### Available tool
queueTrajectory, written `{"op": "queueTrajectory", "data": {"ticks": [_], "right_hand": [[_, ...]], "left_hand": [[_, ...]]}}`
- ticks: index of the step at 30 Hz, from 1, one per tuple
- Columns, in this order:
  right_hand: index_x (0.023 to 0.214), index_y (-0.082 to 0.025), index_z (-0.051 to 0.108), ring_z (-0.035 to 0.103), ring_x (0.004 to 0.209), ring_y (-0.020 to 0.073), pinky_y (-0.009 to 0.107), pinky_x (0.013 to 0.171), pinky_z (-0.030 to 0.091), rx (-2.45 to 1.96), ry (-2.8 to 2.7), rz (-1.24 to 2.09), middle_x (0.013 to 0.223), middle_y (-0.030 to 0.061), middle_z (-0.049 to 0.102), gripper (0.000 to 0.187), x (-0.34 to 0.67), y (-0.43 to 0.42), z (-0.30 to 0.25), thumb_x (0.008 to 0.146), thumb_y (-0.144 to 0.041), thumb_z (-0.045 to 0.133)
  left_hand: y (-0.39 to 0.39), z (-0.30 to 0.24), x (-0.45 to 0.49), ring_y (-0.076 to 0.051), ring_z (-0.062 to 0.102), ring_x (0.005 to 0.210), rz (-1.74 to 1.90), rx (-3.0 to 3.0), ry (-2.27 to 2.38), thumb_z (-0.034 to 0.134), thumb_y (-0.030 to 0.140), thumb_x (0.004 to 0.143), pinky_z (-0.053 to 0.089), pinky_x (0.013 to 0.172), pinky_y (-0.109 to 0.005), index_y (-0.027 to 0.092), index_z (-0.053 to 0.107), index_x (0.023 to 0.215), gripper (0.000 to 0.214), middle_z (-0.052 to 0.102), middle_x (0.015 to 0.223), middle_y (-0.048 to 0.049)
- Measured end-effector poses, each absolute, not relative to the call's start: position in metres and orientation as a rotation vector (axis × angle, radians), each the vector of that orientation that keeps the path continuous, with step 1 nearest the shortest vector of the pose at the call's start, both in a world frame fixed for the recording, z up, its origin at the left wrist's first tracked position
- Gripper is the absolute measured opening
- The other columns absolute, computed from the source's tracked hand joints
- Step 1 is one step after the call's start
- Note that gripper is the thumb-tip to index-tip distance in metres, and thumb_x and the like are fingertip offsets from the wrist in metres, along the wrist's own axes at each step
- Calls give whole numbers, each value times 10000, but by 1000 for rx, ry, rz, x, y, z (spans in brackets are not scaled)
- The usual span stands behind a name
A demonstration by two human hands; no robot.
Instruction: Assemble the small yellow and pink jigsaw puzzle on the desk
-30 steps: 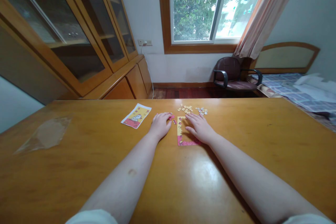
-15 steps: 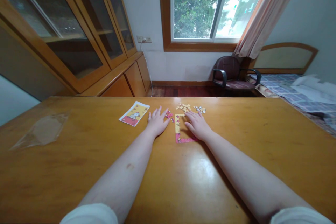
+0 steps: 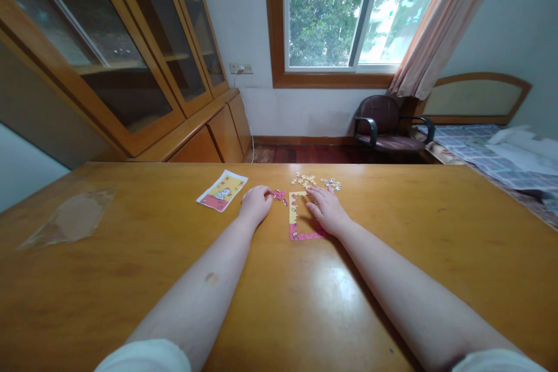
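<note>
My left hand [image 3: 255, 204] rests on the table with its fingers curled in, their tips at the edge of a small heap of pink jigsaw pieces [image 3: 279, 194]. Whatever those fingers may hold is hidden. Over the right side of a yellow and pink puzzle border [image 3: 293, 215] lies my right hand [image 3: 329, 209], fingers stretched out and apart, gripping nothing. The border's middle is bare wood. Just beyond the right fingertips are loose yellow pieces [image 3: 304, 179], with a small pile of pale, mixed pieces [image 3: 332, 184] to their right.
A picture card [image 3: 222, 190] with a white animal on yellow and pink lies left of my left hand. Farther left is a clear plastic bag [image 3: 72, 215] on the wooden table [image 3: 279, 302]. Beyond the table stand a cabinet [image 3: 192, 122] and an armchair [image 3: 379, 119].
My left hand has drawn slightly left and its spread fingers have curled in beside the pink pieces. My right hand stays over the puzzle border. The view has shifted very slightly.
</note>
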State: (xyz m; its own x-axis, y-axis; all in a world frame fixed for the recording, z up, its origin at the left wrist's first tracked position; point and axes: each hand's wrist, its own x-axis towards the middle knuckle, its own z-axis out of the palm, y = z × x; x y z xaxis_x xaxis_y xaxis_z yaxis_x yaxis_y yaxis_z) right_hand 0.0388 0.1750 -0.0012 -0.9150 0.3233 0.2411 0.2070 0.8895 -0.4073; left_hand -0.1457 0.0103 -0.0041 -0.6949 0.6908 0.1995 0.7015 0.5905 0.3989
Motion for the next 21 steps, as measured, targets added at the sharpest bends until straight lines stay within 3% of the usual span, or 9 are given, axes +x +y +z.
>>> {"op": "queueTrajectory", "data": {"ticks": [6, 15, 21], "right_hand": [[1349, -177, 504, 423, 1320, 243, 509, 1155, 192, -397, -2757, 534, 1396, 118, 512, 474, 37, 174, -2, 964, -410, 354], [1317, -169, 530, 449, 1288, 243, 488, 1152, 207, -374, -2745, 568, 1368, 112, 537, 460, 38, 174, -1, 974, -414, 345], [1308, -149, 536, 446, 1286, 238, 435, 1123, 278, -348, -2748, 598, 1362, 122, 536, 464, 39, 176, -3, 973, -413, 353]], "left_hand": [[11, -8, -146, -239, 559, 1148, -666, -1319, -2701, 495, 268, 850, 418, 1022, -384, 232, 644, 1159, 344, 645, 1224, -53], [11, -5, -146, -243, 605, 977, -639, -1262, -2754, 514, 282, 842, 476, 899, -369, 207, 675, 908, 190, 690, 995, -69], [10, -3, -146, -239, 611, 949, -623, -1167, -2784, 522, 274, 827, 479, 858, -353, 215, 668, 893, 170, 689, 962, -68]]}}
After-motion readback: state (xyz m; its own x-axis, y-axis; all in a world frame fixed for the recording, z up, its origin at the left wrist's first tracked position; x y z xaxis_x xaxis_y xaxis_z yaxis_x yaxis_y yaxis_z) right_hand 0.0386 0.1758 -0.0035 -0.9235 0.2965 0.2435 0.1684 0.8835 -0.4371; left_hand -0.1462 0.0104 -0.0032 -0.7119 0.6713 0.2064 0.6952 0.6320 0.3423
